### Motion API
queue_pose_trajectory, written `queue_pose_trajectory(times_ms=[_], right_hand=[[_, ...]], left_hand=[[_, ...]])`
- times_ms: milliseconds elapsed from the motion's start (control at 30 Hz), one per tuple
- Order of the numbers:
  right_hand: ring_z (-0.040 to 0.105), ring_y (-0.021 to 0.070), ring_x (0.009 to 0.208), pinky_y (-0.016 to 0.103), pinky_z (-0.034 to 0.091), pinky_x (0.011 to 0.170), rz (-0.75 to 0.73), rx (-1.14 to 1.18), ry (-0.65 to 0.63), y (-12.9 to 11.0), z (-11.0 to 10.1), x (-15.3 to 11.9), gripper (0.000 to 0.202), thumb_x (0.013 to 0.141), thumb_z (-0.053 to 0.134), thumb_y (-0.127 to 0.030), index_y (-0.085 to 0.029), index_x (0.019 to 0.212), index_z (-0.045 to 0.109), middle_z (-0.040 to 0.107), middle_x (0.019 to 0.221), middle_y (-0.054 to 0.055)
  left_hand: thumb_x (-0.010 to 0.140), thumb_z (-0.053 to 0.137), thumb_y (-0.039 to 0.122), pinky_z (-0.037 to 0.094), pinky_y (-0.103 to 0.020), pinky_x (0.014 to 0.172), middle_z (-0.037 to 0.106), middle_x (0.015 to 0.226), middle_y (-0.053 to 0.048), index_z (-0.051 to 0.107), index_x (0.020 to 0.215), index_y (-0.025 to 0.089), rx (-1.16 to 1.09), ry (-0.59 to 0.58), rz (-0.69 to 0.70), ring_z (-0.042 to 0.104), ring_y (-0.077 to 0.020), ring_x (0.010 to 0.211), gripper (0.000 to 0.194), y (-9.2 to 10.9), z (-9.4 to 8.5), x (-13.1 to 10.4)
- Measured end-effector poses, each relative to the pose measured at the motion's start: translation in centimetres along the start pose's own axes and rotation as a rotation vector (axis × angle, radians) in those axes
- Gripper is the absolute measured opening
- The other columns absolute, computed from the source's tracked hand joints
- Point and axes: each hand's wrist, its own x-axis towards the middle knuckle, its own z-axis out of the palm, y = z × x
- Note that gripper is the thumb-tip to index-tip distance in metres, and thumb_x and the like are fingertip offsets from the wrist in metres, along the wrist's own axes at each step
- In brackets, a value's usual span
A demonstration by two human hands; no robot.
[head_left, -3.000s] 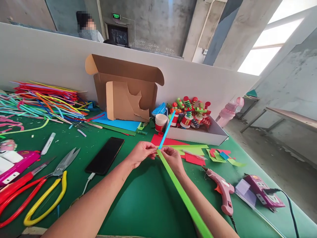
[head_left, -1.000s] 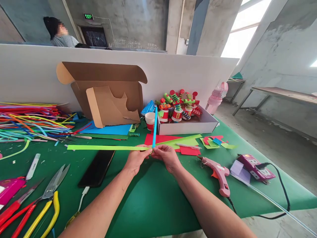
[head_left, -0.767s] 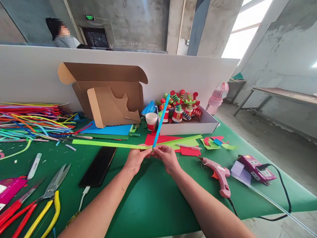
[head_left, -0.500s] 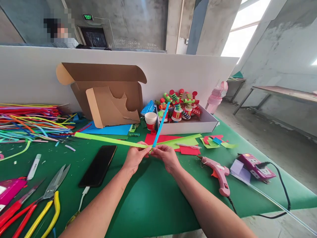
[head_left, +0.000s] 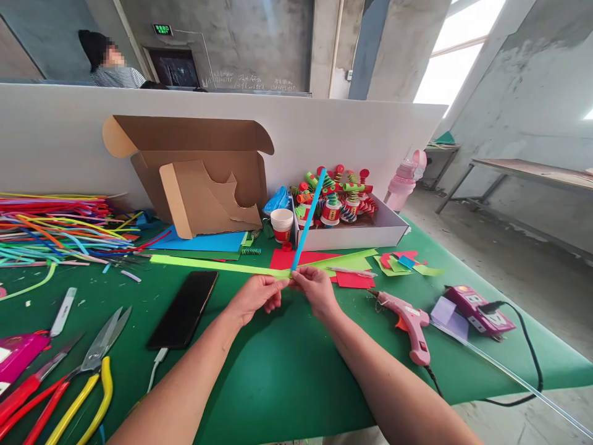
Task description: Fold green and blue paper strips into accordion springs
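Green tabletop, cluttered: above its middle, right hand pinches blue paper strip where it meets green paper strip, left hand at same corner, grip unclear; looks early, ends apparently overlapped, both long tails unworked.

Rear: bare grey concrete wall, with pale handwriting low on the surface. Left of handwriting: dark doorway, with lit green exit sign above. Right of handwriting: vertical pipe, small white box and blue-grey vertical band. Foreground: green-covered tabletop, backed by low white partition. Upper right: tall window, overexposed by daylight and divided by a crossbar. Far right: patchy plastered wall. In front of plastered wall: long metal-legged table, on dusty grey floor. Beyond, near end of partition: second, smaller-looking table.
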Motion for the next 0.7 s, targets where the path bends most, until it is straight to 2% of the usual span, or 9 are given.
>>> queue_pose_trajectory(times_ms=[67, 100, 133, 200, 267, 300, 367, 500, 700], right_hand=[[0.062, 0.0122, 0.052, 0.027, 0.054, 0.061, -0.055, -0.03, 0.043, -0.1, -0.2, 0.3, 0.031, 0.05, 0.084, -0.038, -0.018, 0.06, 0.063, 0.062, 0.054, -0.003], [0.062, 0.0126, 0.052, 0.028, 0.054, 0.061, -0.075, -0.048, 0.053, -0.1, -0.3, 0.4, 0.03, 0.051, 0.083, -0.038, -0.018, 0.061, 0.063, 0.062, 0.054, -0.003], [0.062, 0.0131, 0.051, 0.028, 0.054, 0.06, -0.09, -0.071, 0.056, -0.2, -0.3, 0.5, 0.028, 0.053, 0.082, -0.037, -0.018, 0.061, 0.062, 0.061, 0.053, -0.003], [0.062, 0.0142, 0.05, 0.029, 0.053, 0.059, -0.107, -0.131, 0.046, -0.1, -0.3, 0.5, 0.025, 0.055, 0.08, -0.036, -0.019, 0.06, 0.062, 0.061, 0.053, -0.002], [0.063, 0.0156, 0.05, 0.029, 0.052, 0.057, -0.126, -0.21, 0.026, 0.1, 0.0, 0.3, 0.021, 0.058, 0.077, -0.034, -0.02, 0.06, 0.062, 0.062, 0.052, -0.002], [0.063, 0.0163, 0.051, 0.029, 0.051, 0.057, -0.142, -0.256, 0.017, 0.2, 0.2, 0.2, 0.018, 0.061, 0.075, -0.032, -0.02, 0.06, 0.061, 0.062, 0.053, -0.002], [0.064, 0.0176, 0.053, 0.029, 0.05, 0.057, -0.176, -0.354, 0.002, 0.4, 0.5, -0.1, 0.014, 0.065, 0.07, -0.029, -0.021, 0.059, 0.06, 0.063, 0.053, -0.002], [0.066, 0.0182, 0.058, 0.03, 0.051, 0.063, -0.203, -0.48, -0.049, 0.7, 0.8, -0.7, 0.006, 0.07, 0.063, -0.024, -0.022, 0.065, 0.061, 0.064, 0.055, -0.003], [0.066, 0.0167, 0.059, 0.029, 0.052, 0.062, -0.184, -0.357, -0.119, 1.4, 0.9, -0.6, 0.01, 0.069, 0.066, -0.025, -0.022, 0.07, 0.056, 0.063, 0.063, -0.004]], left_hand=[[0.063, 0.075, 0.055, 0.031, -0.023, 0.039, 0.06, 0.05, -0.004, 0.058, 0.051, 0.017, 0.095, -0.234, 0.015, 0.045, -0.01, 0.039, 0.043, 0.8, -0.2, -0.9], [0.064, 0.073, 0.055, 0.033, -0.024, 0.04, 0.062, 0.054, -0.005, 0.059, 0.053, 0.017, 0.083, -0.267, 0.073, 0.046, -0.0108, 0.04, 0.042, 1.2, -0.2, -1.3], [0.068, 0.071, 0.056, 0.037, -0.026, 0.043, 0.063, 0.057, -0.005, 0.061, 0.057, 0.018, 0.051, -0.223, 0.171, 0.048, -0.012, 0.043, 0.041, 1.6, -0.1, -1.6], [0.074, 0.067, 0.053, 0.046, -0.03, 0.058, 0.066, 0.068, -0.005, 0.065, 0.067, 0.02, 0.046, 0.053, 0.427, 0.056, -0.0159, 0.057, 0.034, 2.0, 0.0, -1.8], [0.075, 0.068, 0.046, 0.047, -0.035, 0.079, 0.069, 0.08, -0.006, 0.069, 0.074, 0.023, 0.225, 0.317, 0.629, 0.059, -0.0215, 0.079, 0.023, 1.9, 0.0, -1.3], [0.074, 0.07, 0.042, 0.044, -0.037, 0.087, 0.07, 0.084, -0.006, 0.071, 0.076, 0.024, 0.357, 0.378, 0.675, 0.058, -0.024, 0.088, 0.018, 1.7, -0.1, -1.0], [0.075, 0.07, 0.037, 0.04, -0.041, 0.093, 0.071, 0.085, -0.006, 0.072, 0.075, 0.026, 0.566, 0.403, 0.677, 0.057, -0.0267, 0.094, 0.011, 1.0, -0.4, -0.3], [0.077, 0.065, 0.026, 0.042, -0.041, 0.089, 0.072, 0.083, -0.005, 0.072, 0.074, 0.025, 0.788, 0.405, 0.55, 0.059, -0.0257, 0.09, 0.008, 0.1, -0.9, 0.5], [0.074, 0.064, 0.026, 0.048, -0.033, 0.079, 0.071, 0.082, -0.003, 0.072, 0.072, 0.024, 0.747, 0.394, 0.372, 0.064, -0.0211, 0.08, 0.008, 0.2, -1.2, 0.3]])
